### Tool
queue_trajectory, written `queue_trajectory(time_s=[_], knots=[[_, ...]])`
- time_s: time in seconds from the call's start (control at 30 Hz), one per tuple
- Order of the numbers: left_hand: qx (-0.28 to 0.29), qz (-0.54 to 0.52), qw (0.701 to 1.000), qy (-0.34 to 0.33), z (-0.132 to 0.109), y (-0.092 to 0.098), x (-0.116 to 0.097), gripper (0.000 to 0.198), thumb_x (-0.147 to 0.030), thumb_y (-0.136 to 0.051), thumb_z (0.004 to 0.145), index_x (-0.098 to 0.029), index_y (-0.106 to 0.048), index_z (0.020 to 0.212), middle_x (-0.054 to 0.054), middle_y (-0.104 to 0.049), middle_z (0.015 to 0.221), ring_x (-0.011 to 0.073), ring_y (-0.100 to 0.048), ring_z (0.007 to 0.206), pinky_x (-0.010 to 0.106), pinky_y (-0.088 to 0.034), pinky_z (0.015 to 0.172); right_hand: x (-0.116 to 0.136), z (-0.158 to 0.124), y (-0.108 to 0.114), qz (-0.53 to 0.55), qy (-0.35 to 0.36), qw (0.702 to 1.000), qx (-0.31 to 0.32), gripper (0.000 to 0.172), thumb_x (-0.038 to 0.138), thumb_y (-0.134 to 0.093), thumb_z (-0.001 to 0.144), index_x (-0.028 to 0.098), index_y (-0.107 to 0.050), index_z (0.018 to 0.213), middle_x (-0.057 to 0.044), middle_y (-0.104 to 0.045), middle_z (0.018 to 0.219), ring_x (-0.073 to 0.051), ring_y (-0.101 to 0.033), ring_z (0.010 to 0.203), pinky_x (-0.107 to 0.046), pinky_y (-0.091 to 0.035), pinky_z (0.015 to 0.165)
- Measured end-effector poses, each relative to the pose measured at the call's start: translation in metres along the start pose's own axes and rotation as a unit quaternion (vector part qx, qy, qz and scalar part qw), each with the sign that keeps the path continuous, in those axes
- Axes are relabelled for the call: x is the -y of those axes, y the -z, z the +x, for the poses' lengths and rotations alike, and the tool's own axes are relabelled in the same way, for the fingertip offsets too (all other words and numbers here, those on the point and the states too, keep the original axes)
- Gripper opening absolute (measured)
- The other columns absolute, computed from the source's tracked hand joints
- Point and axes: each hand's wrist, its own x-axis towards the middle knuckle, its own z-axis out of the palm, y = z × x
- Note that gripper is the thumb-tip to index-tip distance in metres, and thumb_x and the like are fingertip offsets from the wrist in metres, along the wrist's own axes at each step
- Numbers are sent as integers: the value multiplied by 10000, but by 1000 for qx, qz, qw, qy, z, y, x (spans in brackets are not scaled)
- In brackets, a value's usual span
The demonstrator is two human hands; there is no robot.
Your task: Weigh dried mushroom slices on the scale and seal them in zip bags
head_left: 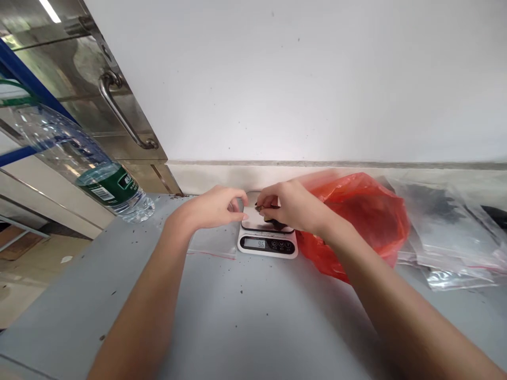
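A small white digital scale (268, 254) stands on the grey table, its display lit with digits that look like 96 or 9.6. Over its right side, my right hand (282, 203) pinches a small brownish piece (259, 208). Beneath those fingers, dark material (277, 224) lies on the scale plate. At the plate's left edge is my left hand (222, 207), thumb and fingers apart with nothing between them. A flat clear zip bag (214, 243) lies under and beside my left wrist. The red plastic bag (358, 206) sits open just right of the scale, partly behind my right forearm.
Clear plastic bags (455, 232) are piled at the right. A large water bottle (114, 187) with a green label stands at the left. Behind the table (222, 327) rises a white wall (297, 84). Dark crumbs dot the tabletop.
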Motion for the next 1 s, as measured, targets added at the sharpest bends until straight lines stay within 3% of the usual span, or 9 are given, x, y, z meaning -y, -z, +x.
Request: queue_trajectory(time_s=[0.1, 0.23, 0.33, 0.47, 0.6, 0.8, 1.0], knots=[[35, 45, 997, 41, -2, 3, 3, 335, -499, -606, 876, -258, -648, 1103, 59, -757, 1163, 260, -708, 944, 334, -500, 734, -2, 6, -11, -89, 56, 994, 5, 249, -11, -622, 831, 201, -724, 749, -47, -728, 719, -241, -639, 903, -305, -469, 680], [96, 71, 989, 90, -6, 6, 8, 359, -466, -678, 765, -249, -641, 1048, 40, -768, 1092, 259, -710, 919, 318, -491, 701, -4, 5, -9, -113, 50, 992, -7, 166, 53, -686, 828, 204, -754, 829, -71, -761, 802, -293, -607, 1038, -346, -503, 781], [138, 72, 981, 118, -6, 3, 15, 393, -414, -749, 620, -242, -656, 961, 28, -763, 1047, 259, -708, 886, 302, -491, 660, -6, 0, 2, -95, 46, 993, -44, 148, 112, -653, 875, 204, -762, 835, -71, -766, 855, -271, -623, 1004, -341, -502, 803], [162, 63, 978, 118, -2, -6, 26, 374, -342, -785, 487, -241, -632, 813, 15, -734, 916, 249, -670, 808, 286, -455, 581, -10, -7, 19, -70, 21, 994, -83, 171, 260, -616, 930, 205, -777, 916, -67, -761, 900, -215, -625, 796, -324, -467, 689], [152, 55, 981, 106, -4, -12, 30, 215, -278, -684, 510, -244, -606, 707, 3, -712, 813, 219, -634, 726, 266, -405, 529, -18, -10, 30, -54, 20, 994, -91, 200, 344, -619, 911, 212, -767, 885, -69, -762, 893, -202, -617, 761, -315, -448, 650], [127, 58, 986, 94, -7, -12, 25, 175, -281, -713, 483, -239, -639, 636, 15, -726, 758, 197, -585, 602, 253, -364, 460, -23, -13, 37, -46, 23, 993, -108, 204, 337, -586, 866, 231, -757, 833, -58, -758, 844, -207, -617, 743, -328, -448, 631], [141, 42, 987, 71, -13, 1, 37, 134, -328, -667, 593, -270, -776, 645, 39, -819, 885, 257, -715, 812, 257, -464, 586, -21, -14, 41, -48, 6, 994, -99, 195, 306, -578, 871, 224, -752, 846, -53, -755, 845, -199, -622, 747, -325, -448, 644]])
